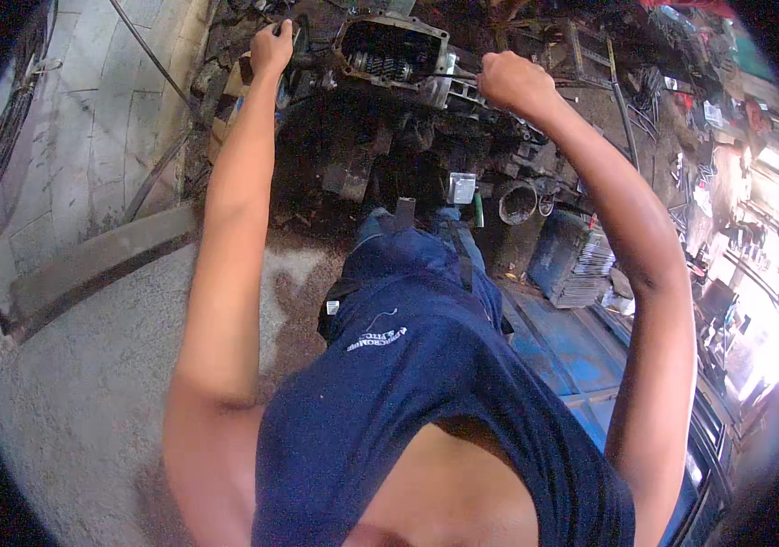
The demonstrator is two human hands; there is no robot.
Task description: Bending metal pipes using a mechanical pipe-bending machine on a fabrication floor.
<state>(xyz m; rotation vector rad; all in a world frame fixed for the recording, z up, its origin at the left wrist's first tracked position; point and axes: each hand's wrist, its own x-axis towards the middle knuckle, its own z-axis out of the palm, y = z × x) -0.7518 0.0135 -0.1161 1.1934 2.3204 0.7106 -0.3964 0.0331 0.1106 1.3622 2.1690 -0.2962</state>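
Observation:
An open gearbox housing (342,60) lies at the far middle, with toothed gears (384,67) showing inside its dark cavity. My left hand (273,49) is closed at the housing's left, beside a dark round part (301,44). Something dark shows at its fingertips, too small to name. On the other side, my right hand (514,84) is curled in a fist near a pale metal bracket-like end (449,82). A thin metal rod (464,76) runs from the housing to this fist. The fingers hide its end.
Greasy metal parts crowd the floor beyond and below the housing. A small silvery box (462,188) and a metal ring (517,202) lie nearer me. At right stands a stack of thin plates (576,260) beside blue panels (544,342). A curved beam (102,264) lies along the left wall.

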